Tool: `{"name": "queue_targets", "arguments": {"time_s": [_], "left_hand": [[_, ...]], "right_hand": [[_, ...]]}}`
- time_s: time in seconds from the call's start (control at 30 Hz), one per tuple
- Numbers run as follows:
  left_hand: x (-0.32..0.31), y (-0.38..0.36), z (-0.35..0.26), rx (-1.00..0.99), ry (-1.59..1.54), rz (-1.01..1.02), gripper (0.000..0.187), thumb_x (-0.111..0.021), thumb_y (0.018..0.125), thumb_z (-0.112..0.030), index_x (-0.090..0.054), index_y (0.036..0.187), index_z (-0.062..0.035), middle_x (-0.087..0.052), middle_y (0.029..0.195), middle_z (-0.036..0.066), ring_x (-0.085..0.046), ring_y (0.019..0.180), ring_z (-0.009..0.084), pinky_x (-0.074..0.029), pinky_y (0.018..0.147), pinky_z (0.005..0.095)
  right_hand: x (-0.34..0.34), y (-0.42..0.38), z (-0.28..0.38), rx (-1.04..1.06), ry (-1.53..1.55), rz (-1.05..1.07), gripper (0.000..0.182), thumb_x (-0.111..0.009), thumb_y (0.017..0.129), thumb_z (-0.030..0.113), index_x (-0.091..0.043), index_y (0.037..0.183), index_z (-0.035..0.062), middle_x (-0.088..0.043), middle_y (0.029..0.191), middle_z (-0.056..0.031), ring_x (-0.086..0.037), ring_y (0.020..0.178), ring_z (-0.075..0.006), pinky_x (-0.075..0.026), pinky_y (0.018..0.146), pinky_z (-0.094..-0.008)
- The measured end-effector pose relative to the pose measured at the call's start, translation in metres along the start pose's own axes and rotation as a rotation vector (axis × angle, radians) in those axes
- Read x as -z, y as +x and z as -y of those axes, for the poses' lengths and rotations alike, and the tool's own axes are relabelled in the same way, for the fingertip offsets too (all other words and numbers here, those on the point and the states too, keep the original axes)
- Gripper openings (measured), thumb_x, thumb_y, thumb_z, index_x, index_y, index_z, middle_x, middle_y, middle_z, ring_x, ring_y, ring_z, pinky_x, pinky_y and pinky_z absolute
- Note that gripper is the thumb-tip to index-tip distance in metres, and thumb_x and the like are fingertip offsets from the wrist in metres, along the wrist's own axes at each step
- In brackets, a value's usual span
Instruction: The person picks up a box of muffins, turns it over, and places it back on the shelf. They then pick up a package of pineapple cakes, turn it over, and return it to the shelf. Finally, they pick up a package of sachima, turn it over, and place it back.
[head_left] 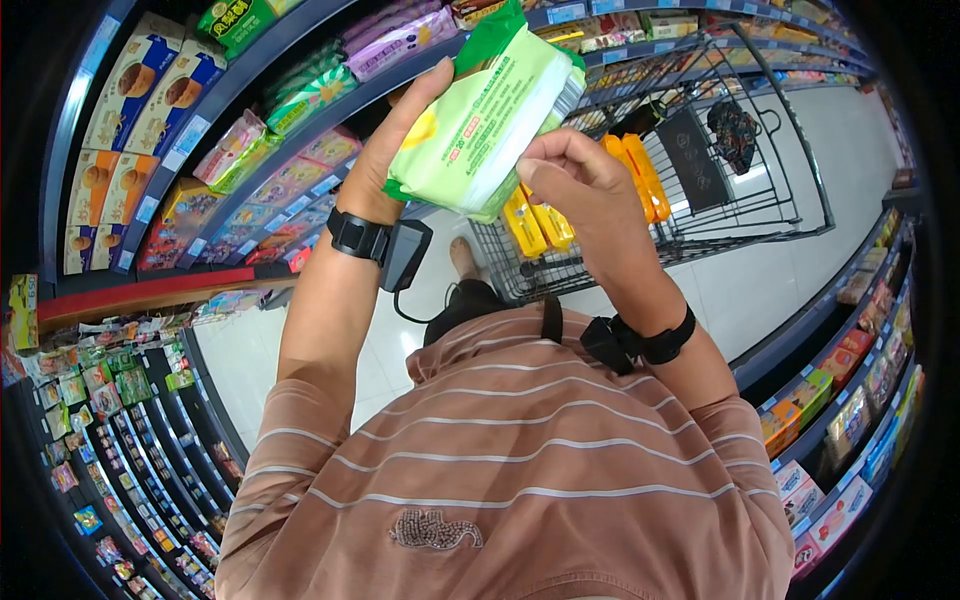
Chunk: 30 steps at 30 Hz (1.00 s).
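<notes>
My left hand (412, 125) grips a light green snack packet (480, 130), thumb over the printed side. The packet is tilted, and its darker green sealed end (500, 35) points up and away from me. My right hand (590, 185) is closed in a pinch at the packet's right edge, thumb and fingertips against the wrapper. Exactly how much of the wrapper lies between those fingers is hidden. Below and behind my right hand, yellow-orange packets (525, 222) lie in a black wire shopping cart (790, 190).
A shelf with boxed biscuits (135, 85) and bagged snacks (310, 95) rises on the left. Another stocked shelf (850, 370) runs along the right. A dark patterned bundle (733, 135) is at the cart's far side. Pale tiled floor (700, 285) lies between the shelves.
</notes>
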<state>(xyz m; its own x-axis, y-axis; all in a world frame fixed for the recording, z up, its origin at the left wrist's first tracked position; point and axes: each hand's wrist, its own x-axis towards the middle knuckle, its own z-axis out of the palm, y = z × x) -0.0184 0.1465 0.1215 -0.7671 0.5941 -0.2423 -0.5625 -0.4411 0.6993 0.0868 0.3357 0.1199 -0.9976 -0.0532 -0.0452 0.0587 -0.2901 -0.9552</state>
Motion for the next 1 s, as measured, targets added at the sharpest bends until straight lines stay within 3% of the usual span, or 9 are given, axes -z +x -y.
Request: {"name": "queue_targets", "arguments": {"time_s": [0.13, 0.33, 0.43, 0.63, 0.73, 0.8, 0.87, 0.97, 1.0], "left_hand": [[-0.002, 0.0, 0.0, -0.016, 0.018, 0.002, 0.054, -0.058, 0.101, -0.043, -0.06, 0.134, -0.0004, -0.07, 0.123, 0.015, -0.073, 0.103, 0.0184, -0.06, 0.087, 0.0289], [0.001, 0.0, 0.001, 0.018, 0.012, 0.022, 0.061, -0.055, 0.102, -0.047, -0.052, 0.141, -0.001, -0.066, 0.131, 0.016, -0.07, 0.11, 0.0212, -0.059, 0.092, 0.0338], [-0.003, 0.0, 0.003, -0.016, -0.023, 0.014, 0.055, -0.058, 0.102, -0.042, -0.057, 0.137, -0.0005, -0.069, 0.124, 0.015, -0.072, 0.106, 0.0191, -0.06, 0.089, 0.031], [-0.003, -0.004, 0.004, -0.024, -0.109, 0.015, 0.056, -0.055, 0.103, -0.043, -0.054, 0.14, -0.0016, -0.067, 0.128, 0.016, -0.071, 0.107, 0.021, -0.06, 0.089, 0.032], [-0.006, -0.003, 0.006, -0.074, -0.129, -0.007, 0.057, -0.052, 0.103, -0.045, -0.054, 0.141, -0.0027, -0.067, 0.129, 0.016, -0.071, 0.108, 0.0228, -0.06, 0.09, 0.0355], [-0.001, 0.0, 0.006, -0.106, -0.124, 0.038, 0.065, -0.044, 0.104, -0.051, -0.049, 0.145, -0.001, -0.063, 0.133, 0.022, -0.068, 0.114, 0.0301, -0.057, 0.097, 0.0406], [0.006, -0.001, 0.004, -0.142, -0.119, 0.092, 0.073, -0.035, 0.104, -0.057, -0.041, 0.15, -0.0006, -0.056, 0.14, 0.027, -0.062, 0.122, 0.0383, -0.052, 0.104, 0.0466], [-0.011, -0.011, -0.001, -0.222, -0.105, 0.168, 0.074, -0.034, 0.104, -0.057, -0.037, 0.153, -0.0023, -0.052, 0.145, 0.027, -0.057, 0.128, 0.041, -0.049, 0.107, 0.0494], [-0.02, -0.016, -0.001, -0.26, -0.12, 0.122, 0.071, -0.034, 0.105, -0.056, -0.042, 0.15, -0.0013, -0.059, 0.136, 0.027, -0.065, 0.118, 0.0362, -0.056, 0.099, 0.0448]], "right_hand": [[0.001, 0.002, 0.001, -0.008, -0.008, -0.005, 0.01, -0.068, 0.093, 0.008, -0.066, 0.102, 0.003, -0.062, 0.088, 0.0031, -0.055, 0.081, -0.0027, -0.045, 0.074, -0.0194], [0.007, 0.004, 0.001, -0.042, -0.035, 0.011, 0.015, -0.07, 0.092, 0.011, -0.067, 0.104, 0.0013, -0.066, 0.097, -0.0018, -0.061, 0.092, -0.007, -0.048, 0.082, -0.0237], [0.006, 0.003, 0.005, -0.025, -0.06, 0.016, 0.013, -0.066, 0.094, 0.011, -0.065, 0.104, 0.003, -0.064, 0.091, 0.0013, -0.057, 0.083, -0.0047, -0.047, 0.077, -0.0216], [0.011, 0.001, 0.009, -0.023, -0.065, 0.041, 0.02, -0.067, 0.093, 0.011, -0.063, 0.111, 0.0018, -0.065, 0.102, -0.0022, -0.06, 0.093, -0.0081, -0.049, 0.084, -0.0242], [0.015, 0.007, -0.002, 0.223, -0.287, 0.038, 0.026, -0.07, 0.089, 0.009, -0.063, 0.112, 0.0014, -0.06, 0.118, -0.0084, -0.061, 0.102, -0.0137, -0.051, 0.086, -0.028], [0.015, 0.009, 0.003, 0.366, -0.451, 0.064, 0.033, -0.072, 0.084, 0.008, -0.063, 0.115, 0.002, -0.055, 0.129, -0.0129, -0.06, 0.11, -0.0199, -0.052, 0.087, -0.0306], [0.008, 0.008, 0.009, 0.455, -0.518, 0.064, 0.035, -0.072, 0.083, 0.009, -0.063, 0.117, 0.003, -0.056, 0.128, -0.0134, -0.06, 0.112, -0.0213, -0.052, 0.088, -0.0313], [0.0, 0.003, 0.016, 0.497, -0.572, 0.103, 0.04, -0.073, 0.081, 0.008, -0.063, 0.12, 0.0048, -0.056, 0.127, -0.0154, -0.06, 0.115, -0.0261, -0.052, 0.091, -0.0345], [-0.004, 0.001, 0.018, 0.502, -0.577, 0.122, 0.04, -0.073, 0.081, 0.008, -0.063, 0.12, 0.0047, -0.056, 0.127, -0.0157, -0.06, 0.114, -0.0269, -0.051, 0.091, -0.035]]}}
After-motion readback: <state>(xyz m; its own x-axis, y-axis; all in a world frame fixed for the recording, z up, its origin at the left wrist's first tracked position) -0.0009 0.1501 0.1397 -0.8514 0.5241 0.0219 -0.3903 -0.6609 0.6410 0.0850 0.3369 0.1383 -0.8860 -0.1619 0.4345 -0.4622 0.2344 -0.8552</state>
